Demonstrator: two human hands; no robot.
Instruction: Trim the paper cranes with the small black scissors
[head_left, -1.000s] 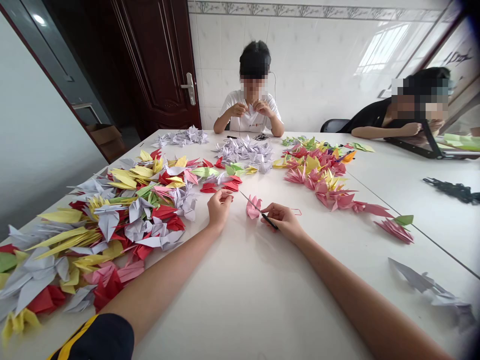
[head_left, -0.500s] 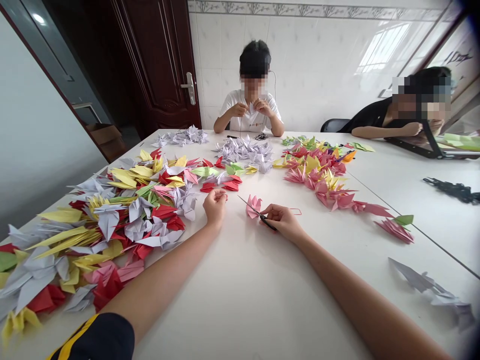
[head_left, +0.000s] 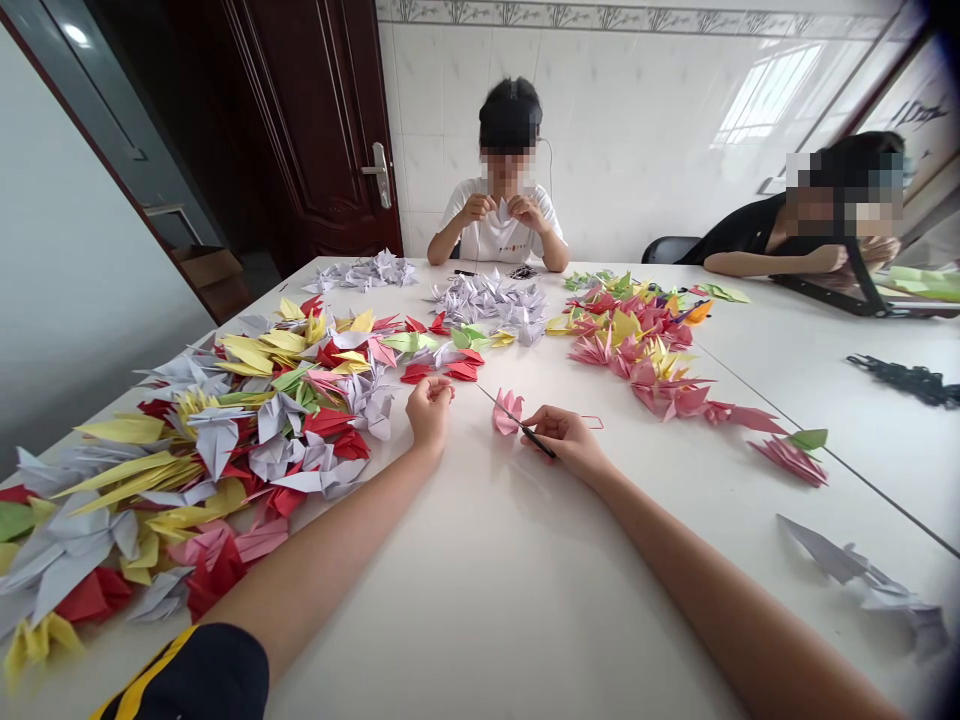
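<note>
My left hand (head_left: pixel 430 408) rests on the white table (head_left: pixel 510 590), fingers pinched together on something too thin to make out, beside the big pile of folded paper cranes (head_left: pixel 225 440). My right hand (head_left: pixel 566 438) is closed on a thin dark needle-like tool (head_left: pixel 523 427) that runs through a pink paper crane (head_left: pixel 507 411) lying between my hands. A thin red thread loop (head_left: pixel 592 422) lies just past my right hand.
A chain of pink, yellow and green cranes (head_left: pixel 645 360) lies to the right, and white cranes (head_left: pixel 491 300) at the far middle. A person in white (head_left: pixel 502 225) folds paper opposite; another person (head_left: pixel 795 240) leans at the right. Grey cranes (head_left: pixel 862 580) lie near the right edge.
My left hand has drawn back a little toward me and to the left, fingers curling tighter. My right hand and the needle tool have barely shifted.
</note>
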